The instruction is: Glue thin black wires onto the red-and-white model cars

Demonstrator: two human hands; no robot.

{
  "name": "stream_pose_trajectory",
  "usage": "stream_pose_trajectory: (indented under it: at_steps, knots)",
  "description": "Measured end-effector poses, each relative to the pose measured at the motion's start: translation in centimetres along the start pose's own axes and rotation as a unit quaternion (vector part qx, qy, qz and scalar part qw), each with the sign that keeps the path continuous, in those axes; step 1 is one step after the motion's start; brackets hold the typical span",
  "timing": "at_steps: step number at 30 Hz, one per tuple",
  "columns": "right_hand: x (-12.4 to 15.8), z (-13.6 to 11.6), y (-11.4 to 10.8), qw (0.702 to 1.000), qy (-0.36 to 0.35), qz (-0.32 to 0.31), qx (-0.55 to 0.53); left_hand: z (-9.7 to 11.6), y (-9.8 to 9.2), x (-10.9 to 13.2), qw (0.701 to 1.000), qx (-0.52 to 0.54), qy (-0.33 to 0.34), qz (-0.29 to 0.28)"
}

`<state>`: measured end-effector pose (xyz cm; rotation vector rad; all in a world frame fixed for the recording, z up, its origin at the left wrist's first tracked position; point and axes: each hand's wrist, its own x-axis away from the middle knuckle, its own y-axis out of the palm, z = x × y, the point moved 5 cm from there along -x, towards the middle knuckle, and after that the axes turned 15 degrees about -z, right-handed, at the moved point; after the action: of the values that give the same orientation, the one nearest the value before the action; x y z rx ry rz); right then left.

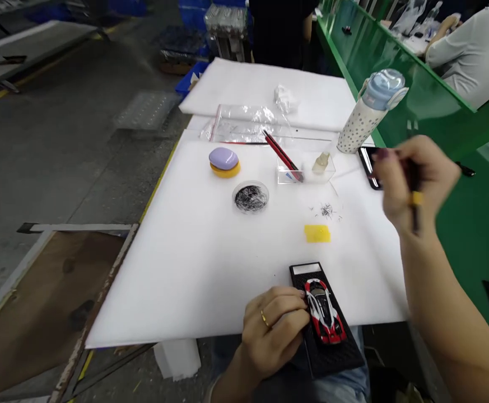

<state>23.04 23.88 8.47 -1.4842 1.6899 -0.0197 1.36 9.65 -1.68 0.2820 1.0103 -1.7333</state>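
Observation:
My left hand, with a ring on one finger, grips the left edge of a black display base. On that base sits a red, white and black toy car, close to my fingertips. The base is tilted and overhangs the table's near edge above my lap. Raised over the table's right side, my right hand is closed around dark tweezers with a yellow band. Their two pale tips point up and away from the car, blurred by motion.
On the white table are a dish of black bristle-like bits, a small loose pile, yellow tape, a purple-and-orange oval object, a clear tray with a red cutter, a phone and a bottle.

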Motion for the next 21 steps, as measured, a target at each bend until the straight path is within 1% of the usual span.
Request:
stream_pose_trajectory:
  at_steps: [1, 2, 4, 6, 7, 9, 12, 17, 21]
  knots:
    - [1.6, -0.5, -0.2, 0.995, 0.023, 0.018, -0.097, -0.1, 0.0, 0.1, 1.0, 0.005, 0.003, -0.004]
    - [3.2, -0.8, 0.1, 0.979, 0.051, 0.02, -0.195, -0.1, 0.1, 0.2, 1.0, 0.009, 0.008, -0.009]
    - [6.3, -0.9, 1.8, 0.931, 0.126, -0.033, -0.341, -0.2, 0.2, 0.4, 1.0, 0.011, 0.016, -0.022]
    - [8.8, -0.8, 3.7, 0.887, 0.188, -0.092, -0.412, -0.3, 0.3, 0.6, 0.999, 0.014, 0.017, -0.035]
    - [9.6, -0.6, 4.4, 0.871, 0.207, -0.109, -0.432, -0.4, 0.3, 0.7, 0.999, 0.017, 0.015, -0.038]
    - [10.6, -0.3, 5.3, 0.85, 0.228, -0.122, -0.46, -0.4, 0.2, 0.8, 0.999, 0.019, 0.013, -0.037]
    - [10.8, 0.1, 5.6, 0.839, 0.24, -0.12, -0.473, -0.2, 0.1, 0.7, 0.999, 0.011, 0.0, -0.04]
    - [10.9, 0.2, 5.4, 0.842, 0.26, -0.119, -0.458, 0.1, -0.1, 0.5, 0.998, 0.006, -0.042, -0.044]
    - [11.1, 0.3, 5.3, 0.839, 0.258, -0.118, -0.464, 0.3, -0.1, 0.5, 0.998, 0.007, -0.047, -0.041]
